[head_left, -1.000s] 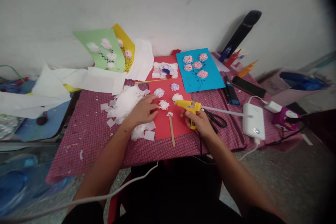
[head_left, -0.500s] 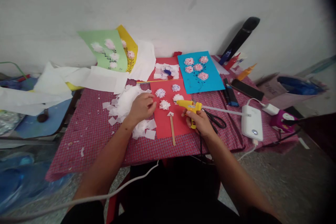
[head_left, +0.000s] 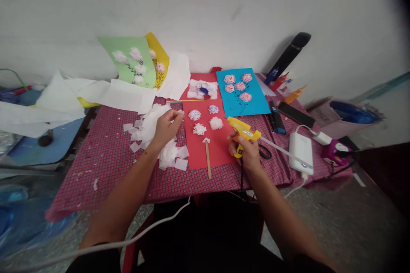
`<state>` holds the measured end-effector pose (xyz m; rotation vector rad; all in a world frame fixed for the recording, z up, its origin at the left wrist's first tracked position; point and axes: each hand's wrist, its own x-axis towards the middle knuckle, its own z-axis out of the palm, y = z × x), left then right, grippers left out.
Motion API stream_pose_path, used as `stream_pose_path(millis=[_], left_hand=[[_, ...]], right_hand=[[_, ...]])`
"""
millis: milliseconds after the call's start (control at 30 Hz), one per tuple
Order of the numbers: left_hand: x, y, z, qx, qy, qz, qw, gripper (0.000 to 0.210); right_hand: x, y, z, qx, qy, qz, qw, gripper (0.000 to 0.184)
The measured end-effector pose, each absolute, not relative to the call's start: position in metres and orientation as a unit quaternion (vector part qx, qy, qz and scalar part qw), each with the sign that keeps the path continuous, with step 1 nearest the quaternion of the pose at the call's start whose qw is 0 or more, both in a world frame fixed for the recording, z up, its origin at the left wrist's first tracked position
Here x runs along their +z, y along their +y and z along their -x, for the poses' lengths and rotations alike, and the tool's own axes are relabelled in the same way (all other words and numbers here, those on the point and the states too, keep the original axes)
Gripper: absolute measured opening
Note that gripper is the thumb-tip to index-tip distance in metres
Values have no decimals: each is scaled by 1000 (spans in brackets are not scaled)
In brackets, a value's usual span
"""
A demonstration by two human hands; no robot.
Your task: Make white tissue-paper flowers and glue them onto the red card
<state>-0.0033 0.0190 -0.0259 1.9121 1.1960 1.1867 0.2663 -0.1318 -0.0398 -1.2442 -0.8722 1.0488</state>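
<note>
In the head view my right hand [head_left: 246, 150] grips a yellow hot glue gun [head_left: 243, 129] over the right edge of a red sheet [head_left: 221, 153]. Its nozzle points up and left, and a clear glue stick sticks out at the back. My left hand [head_left: 167, 129] is closed in a pinch on a small piece of white paper [head_left: 181, 112], above a heap of white tissue [head_left: 150, 123]. On the red sheet sit several ruffled paper flowers, among them a white one [head_left: 216, 123] near the nozzle. A wooden stick [head_left: 208, 160] with a scrap at its tip lies below them.
A blue sheet with pink flowers [head_left: 235, 104] lies behind. Green [head_left: 109, 49] and yellow cards lean on the wall. To the right are a white power bank [head_left: 300, 149], a purple adapter [head_left: 329, 153], a black phone-like slab [head_left: 296, 115] and paint bottles. A white cable [head_left: 153, 224] crosses in front.
The glue gun has moved right, away from the white flower, and tilts more downward at the back. My left hand has lifted slightly and a piece of paper now shows at its fingertips.
</note>
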Motion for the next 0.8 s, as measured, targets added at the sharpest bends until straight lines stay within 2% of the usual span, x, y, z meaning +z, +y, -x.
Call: stream_pose_path(millis=[433, 800], left_hand=[[-32, 27, -1, 547, 408, -544, 489, 18], [-23, 28, 1, 573, 383, -439, 577, 36]], right_hand=[[-46, -129, -266, 427, -357, 463, 689, 23], [-43, -131, -265, 424, -360, 474, 683, 22]])
